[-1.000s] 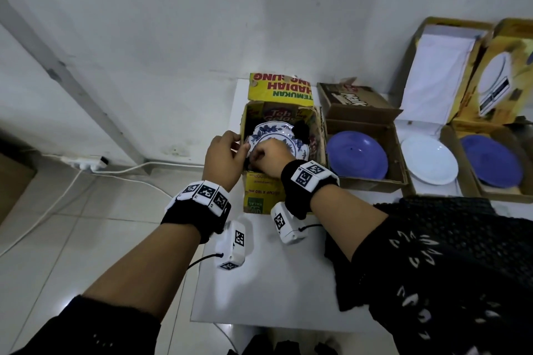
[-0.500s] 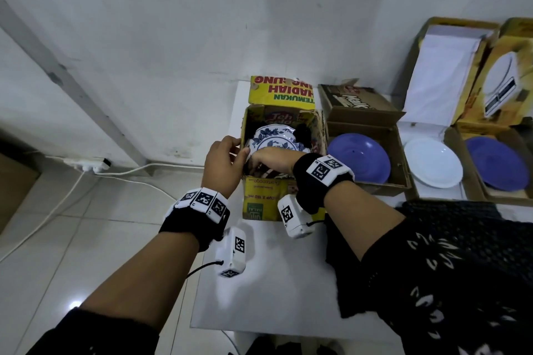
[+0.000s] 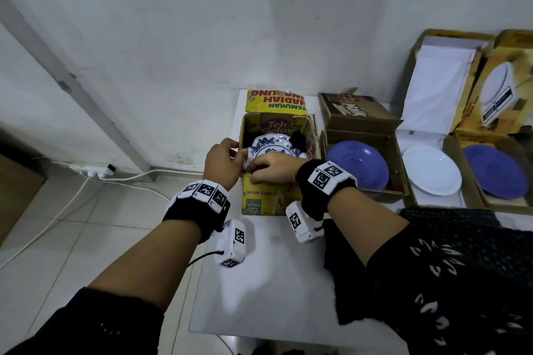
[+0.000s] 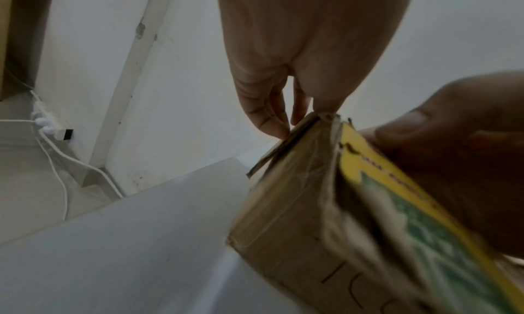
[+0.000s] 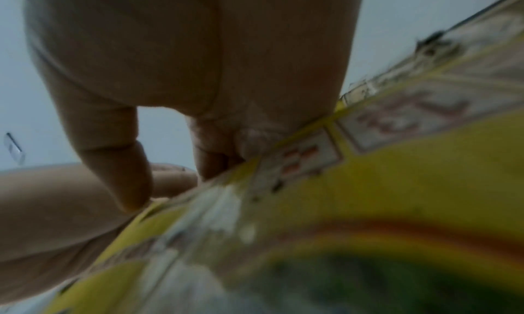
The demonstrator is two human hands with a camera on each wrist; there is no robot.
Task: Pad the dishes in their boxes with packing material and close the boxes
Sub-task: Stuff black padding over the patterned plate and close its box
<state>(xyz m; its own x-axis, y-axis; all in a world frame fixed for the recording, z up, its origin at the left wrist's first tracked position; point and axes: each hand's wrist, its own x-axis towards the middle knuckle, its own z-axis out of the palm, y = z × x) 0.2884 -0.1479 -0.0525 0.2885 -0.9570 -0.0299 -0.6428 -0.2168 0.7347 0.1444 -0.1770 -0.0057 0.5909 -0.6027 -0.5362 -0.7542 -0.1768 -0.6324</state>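
A yellow tea box stands open at the table's far left, and a blue-and-white plate leans inside it. Black packing material is tucked in the box's far right corner. My left hand pinches the top of the box's left wall at the near corner. My right hand lies across the near rim with its fingers curled over the edge into the box. The plate's lower part is hidden behind my right hand.
To the right stand a brown box with a purple plate, a white-lined box with a white plate and a box with another purple plate. Black patterned fabric covers the near right of the white table. A power strip lies on the floor at left.
My right wrist has swung to the right and the hand now lies flatter along the near rim. The left hand has stayed at the box's near left corner.
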